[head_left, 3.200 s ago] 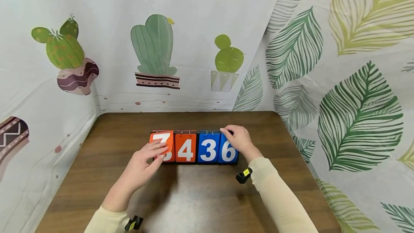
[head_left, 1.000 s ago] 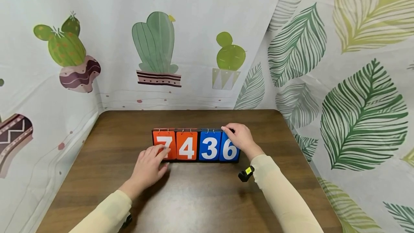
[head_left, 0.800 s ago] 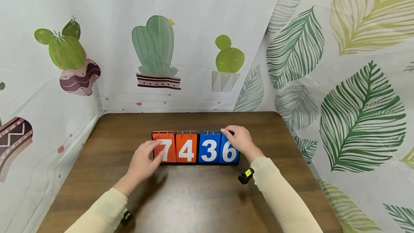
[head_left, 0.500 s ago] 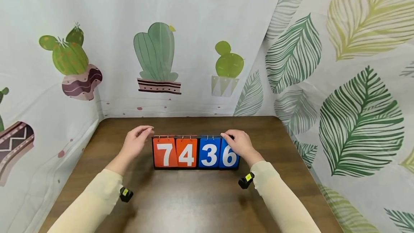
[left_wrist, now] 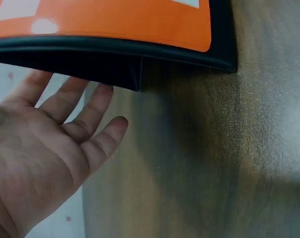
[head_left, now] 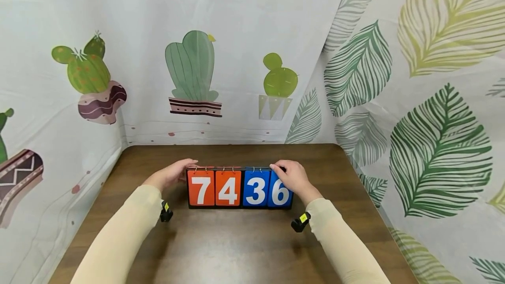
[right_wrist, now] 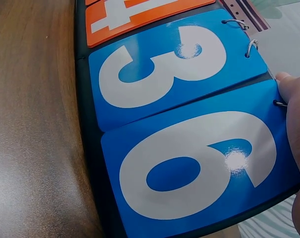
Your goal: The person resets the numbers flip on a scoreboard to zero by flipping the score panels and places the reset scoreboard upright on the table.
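Note:
A tabletop flip scoreboard [head_left: 241, 187] stands on the table, showing 7 and 4 on orange cards and 3 and 6 on blue ones. Metal rings along its top edge hold the cards. My right hand [head_left: 293, 178] grips the top right corner, thumb in front beside the blue 6 card [right_wrist: 199, 163] and the other fingers hidden behind. At the opposite end, my left hand [head_left: 173, 174] reaches round the left side, its fingertips partly hidden. In the left wrist view, loosely spread fingers [left_wrist: 93, 109] lie by the black underside of the board's hollow stand.
The brown wooden table [head_left: 232, 249] has rounded far corners. Behind it hangs a white cloth [head_left: 236, 8] printed with potted cacti, and a leaf-print cloth [head_left: 453, 152] lines the right side. Each wrist wears a small black camera [head_left: 301, 222].
My left hand flips the first orange card down so a full 7 shows, leaves the card's front, and moves up and round the scoreboard's left end. The right hand keeps its grip.

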`<state>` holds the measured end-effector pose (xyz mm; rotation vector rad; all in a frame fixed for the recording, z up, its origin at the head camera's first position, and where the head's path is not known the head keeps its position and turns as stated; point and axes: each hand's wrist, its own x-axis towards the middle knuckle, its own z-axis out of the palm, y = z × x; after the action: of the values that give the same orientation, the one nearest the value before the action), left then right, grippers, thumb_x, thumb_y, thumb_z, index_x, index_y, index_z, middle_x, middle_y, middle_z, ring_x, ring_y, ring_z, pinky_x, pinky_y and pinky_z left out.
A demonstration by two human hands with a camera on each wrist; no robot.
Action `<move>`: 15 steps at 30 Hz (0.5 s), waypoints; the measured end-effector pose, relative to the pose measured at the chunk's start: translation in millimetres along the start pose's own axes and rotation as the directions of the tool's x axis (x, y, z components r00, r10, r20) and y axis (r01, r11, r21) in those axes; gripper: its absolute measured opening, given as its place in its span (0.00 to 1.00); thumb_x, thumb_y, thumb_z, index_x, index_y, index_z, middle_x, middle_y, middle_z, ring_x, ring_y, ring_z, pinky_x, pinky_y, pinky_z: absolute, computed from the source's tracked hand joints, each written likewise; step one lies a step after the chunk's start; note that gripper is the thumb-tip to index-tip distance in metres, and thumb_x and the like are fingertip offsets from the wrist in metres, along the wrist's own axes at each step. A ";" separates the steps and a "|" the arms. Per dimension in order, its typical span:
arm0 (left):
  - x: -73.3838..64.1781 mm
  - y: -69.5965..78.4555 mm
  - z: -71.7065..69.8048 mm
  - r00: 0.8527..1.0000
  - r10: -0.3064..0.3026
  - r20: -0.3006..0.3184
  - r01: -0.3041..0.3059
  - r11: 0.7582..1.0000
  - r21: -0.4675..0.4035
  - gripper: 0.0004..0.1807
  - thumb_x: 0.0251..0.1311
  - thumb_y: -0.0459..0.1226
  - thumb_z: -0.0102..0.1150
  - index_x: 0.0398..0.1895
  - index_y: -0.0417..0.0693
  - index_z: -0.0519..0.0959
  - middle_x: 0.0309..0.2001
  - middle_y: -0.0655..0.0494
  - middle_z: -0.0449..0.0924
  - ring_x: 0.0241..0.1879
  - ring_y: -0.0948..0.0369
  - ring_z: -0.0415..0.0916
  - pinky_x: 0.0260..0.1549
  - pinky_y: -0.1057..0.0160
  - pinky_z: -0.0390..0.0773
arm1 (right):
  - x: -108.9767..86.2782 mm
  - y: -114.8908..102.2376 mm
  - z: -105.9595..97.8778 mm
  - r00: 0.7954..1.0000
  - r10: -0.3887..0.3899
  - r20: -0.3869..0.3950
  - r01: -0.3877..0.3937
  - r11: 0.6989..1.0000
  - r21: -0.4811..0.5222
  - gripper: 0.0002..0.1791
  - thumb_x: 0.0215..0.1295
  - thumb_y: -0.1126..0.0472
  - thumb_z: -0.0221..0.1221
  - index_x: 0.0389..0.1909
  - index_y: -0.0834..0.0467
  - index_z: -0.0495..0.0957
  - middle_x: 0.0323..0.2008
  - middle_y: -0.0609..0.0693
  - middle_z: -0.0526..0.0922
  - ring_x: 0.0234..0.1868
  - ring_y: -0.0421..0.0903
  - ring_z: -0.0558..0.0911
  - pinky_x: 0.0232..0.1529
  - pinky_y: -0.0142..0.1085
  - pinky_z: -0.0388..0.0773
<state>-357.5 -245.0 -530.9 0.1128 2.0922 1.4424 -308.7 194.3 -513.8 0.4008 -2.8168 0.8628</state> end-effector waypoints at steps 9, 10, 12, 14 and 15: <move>12.6 -9.8 4.3 0.991 -0.133 -0.033 0.133 0.991 -0.009 0.35 0.75 0.61 0.36 0.71 0.48 0.72 0.52 0.54 0.88 0.51 0.57 0.80 0.54 0.49 0.76 | -0.4 -2.1 -1.6 1.000 0.006 0.008 -0.006 1.000 -0.004 0.16 0.76 0.43 0.56 0.41 0.48 0.87 0.39 0.44 0.89 0.41 0.46 0.83 0.52 0.48 0.83; 12.7 -10.2 4.6 0.990 -0.135 -0.036 0.135 0.991 -0.004 0.35 0.75 0.61 0.36 0.68 0.47 0.74 0.51 0.54 0.88 0.51 0.57 0.81 0.53 0.49 0.76 | -0.2 -2.5 -1.9 1.000 0.003 0.007 -0.003 1.000 -0.005 0.16 0.76 0.43 0.56 0.41 0.48 0.87 0.39 0.44 0.89 0.41 0.46 0.84 0.52 0.49 0.83; 13.2 -10.2 5.3 0.988 -0.146 -0.052 0.147 0.989 0.004 0.35 0.74 0.62 0.37 0.64 0.47 0.78 0.49 0.54 0.89 0.50 0.57 0.81 0.53 0.49 0.76 | 0.3 -2.8 -2.2 1.000 -0.001 0.005 0.001 1.000 -0.008 0.16 0.76 0.43 0.57 0.41 0.48 0.87 0.40 0.45 0.89 0.42 0.46 0.84 0.53 0.49 0.82; 12.9 -9.6 5.8 0.987 -0.152 -0.062 0.152 0.988 0.006 0.34 0.74 0.62 0.38 0.63 0.48 0.79 0.48 0.56 0.89 0.51 0.56 0.81 0.54 0.49 0.76 | 0.5 -2.5 -2.1 1.000 -0.004 0.004 0.004 1.000 -0.013 0.16 0.76 0.43 0.57 0.41 0.48 0.87 0.40 0.44 0.89 0.42 0.46 0.84 0.53 0.49 0.82; 12.4 -9.2 5.8 0.988 -0.145 -0.061 0.146 0.989 0.015 0.35 0.74 0.62 0.38 0.64 0.48 0.78 0.48 0.56 0.89 0.51 0.56 0.80 0.54 0.48 0.76 | 0.4 -2.2 -1.9 1.000 -0.004 0.004 0.004 1.000 -0.015 0.16 0.76 0.43 0.57 0.41 0.48 0.87 0.39 0.44 0.89 0.42 0.46 0.84 0.53 0.48 0.82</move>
<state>-362.4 -239.3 -545.5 -0.0756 2.1157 1.3541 -308.2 193.5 -511.0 0.4057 -2.8234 0.8406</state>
